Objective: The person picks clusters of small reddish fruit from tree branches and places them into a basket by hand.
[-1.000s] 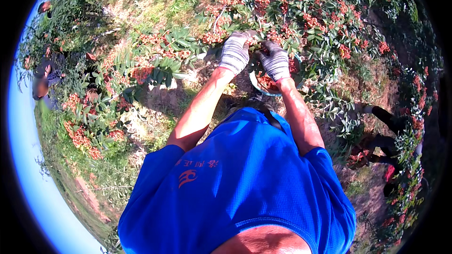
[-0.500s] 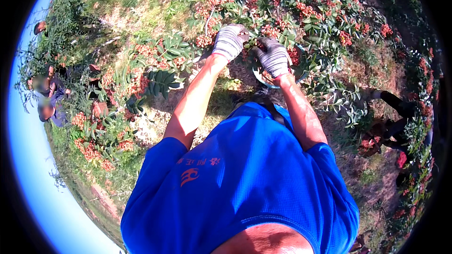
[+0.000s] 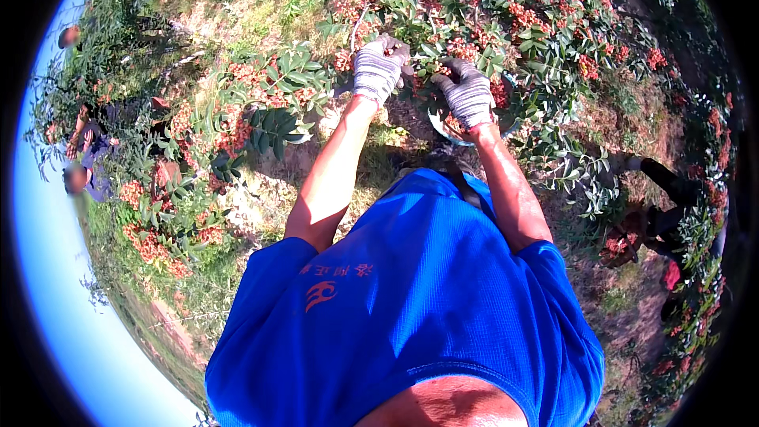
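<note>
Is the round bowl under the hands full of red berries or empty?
Cannot tell. Only the bowl's rim edge shows below the right hand; hand and leaves hide its inside.

Single head-worn fisheye view, looking steeply down over the wearer's blue shirt onto nearby shrub branches, edges bending toward the dark circular rim
</note>
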The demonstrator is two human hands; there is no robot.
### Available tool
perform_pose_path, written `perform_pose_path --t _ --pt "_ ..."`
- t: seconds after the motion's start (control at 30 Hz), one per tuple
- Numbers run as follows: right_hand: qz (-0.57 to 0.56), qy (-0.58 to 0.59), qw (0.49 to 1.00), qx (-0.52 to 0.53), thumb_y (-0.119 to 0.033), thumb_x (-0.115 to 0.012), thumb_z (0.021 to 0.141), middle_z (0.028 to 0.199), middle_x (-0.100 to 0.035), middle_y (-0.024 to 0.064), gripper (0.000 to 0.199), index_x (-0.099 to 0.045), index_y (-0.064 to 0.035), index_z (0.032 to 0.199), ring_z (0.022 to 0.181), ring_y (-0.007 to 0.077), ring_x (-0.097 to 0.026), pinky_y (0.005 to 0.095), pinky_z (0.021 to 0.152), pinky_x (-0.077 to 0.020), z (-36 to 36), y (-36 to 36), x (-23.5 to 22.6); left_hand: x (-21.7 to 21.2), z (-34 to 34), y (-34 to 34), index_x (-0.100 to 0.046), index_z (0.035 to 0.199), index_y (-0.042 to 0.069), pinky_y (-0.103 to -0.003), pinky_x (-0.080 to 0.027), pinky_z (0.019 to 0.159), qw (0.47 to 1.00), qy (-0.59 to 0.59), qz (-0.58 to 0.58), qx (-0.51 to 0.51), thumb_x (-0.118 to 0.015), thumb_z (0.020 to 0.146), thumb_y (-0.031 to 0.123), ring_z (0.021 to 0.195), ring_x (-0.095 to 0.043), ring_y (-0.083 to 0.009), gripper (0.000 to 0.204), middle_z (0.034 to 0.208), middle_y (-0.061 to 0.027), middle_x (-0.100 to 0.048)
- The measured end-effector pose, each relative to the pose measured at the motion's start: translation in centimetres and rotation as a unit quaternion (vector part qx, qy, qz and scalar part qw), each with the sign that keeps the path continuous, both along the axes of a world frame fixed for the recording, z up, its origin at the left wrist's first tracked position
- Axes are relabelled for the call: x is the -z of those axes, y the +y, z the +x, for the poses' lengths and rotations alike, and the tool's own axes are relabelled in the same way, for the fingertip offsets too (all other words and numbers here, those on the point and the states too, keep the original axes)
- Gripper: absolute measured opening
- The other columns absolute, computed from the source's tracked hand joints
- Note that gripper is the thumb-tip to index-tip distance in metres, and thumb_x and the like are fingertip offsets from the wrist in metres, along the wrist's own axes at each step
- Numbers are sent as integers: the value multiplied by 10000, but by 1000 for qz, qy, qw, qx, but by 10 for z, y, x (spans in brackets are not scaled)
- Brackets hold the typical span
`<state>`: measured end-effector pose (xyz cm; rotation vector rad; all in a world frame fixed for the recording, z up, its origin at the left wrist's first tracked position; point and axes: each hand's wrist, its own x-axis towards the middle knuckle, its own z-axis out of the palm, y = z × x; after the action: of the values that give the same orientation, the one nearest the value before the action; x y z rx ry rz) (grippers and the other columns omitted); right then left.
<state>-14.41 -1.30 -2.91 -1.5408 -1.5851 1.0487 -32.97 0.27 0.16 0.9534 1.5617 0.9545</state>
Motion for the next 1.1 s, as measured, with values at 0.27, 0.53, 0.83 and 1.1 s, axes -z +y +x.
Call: perform_pose_path --t 0.27,0.53,0.83,1.1 --pt "-44 93 995 0 -26 -737 769 1023 -707 120 452 -627 -35 1208 933 200 -674 315 861 -532 26 -16 -8 -15 0 -24 -603 1026 11 -257 -523 527 978 -201 42 29 -621 894 20 740 -676 -163 134 907 -100 -687" --pt "20 -19 999 -29 -169 -819 725 1077 -678 171 566 -605 -59 1237 986 294 -671 363 874 -532 11 -15 -16 -15 20 -19 -715 1064 51 -281 -504 669 979 100 83 158 -679 838 58 784 -652 -134 229 906 -80 -709" --pt "-114 158 979 67 -120 -746 811 886 -725 116 268 -701 -5 1049 759 171 -673 288 703 -541 6 -1 2 10 16 -15 -725 1057 102 -403 -511 805 869 390 163 256 -649 826 119 858 -653 -319 244 929 -177 -692" --pt "-176 223 958 40 -142 -724 855 855 -715 57 231 -702 -16 1048 699 109 -636 258 634 -522 8 9 0 16 11 -1 -737 943 95 -429 -517 783 872 381 157 263 -614 849 190 842 -645 -364 182 886 -188 -680"
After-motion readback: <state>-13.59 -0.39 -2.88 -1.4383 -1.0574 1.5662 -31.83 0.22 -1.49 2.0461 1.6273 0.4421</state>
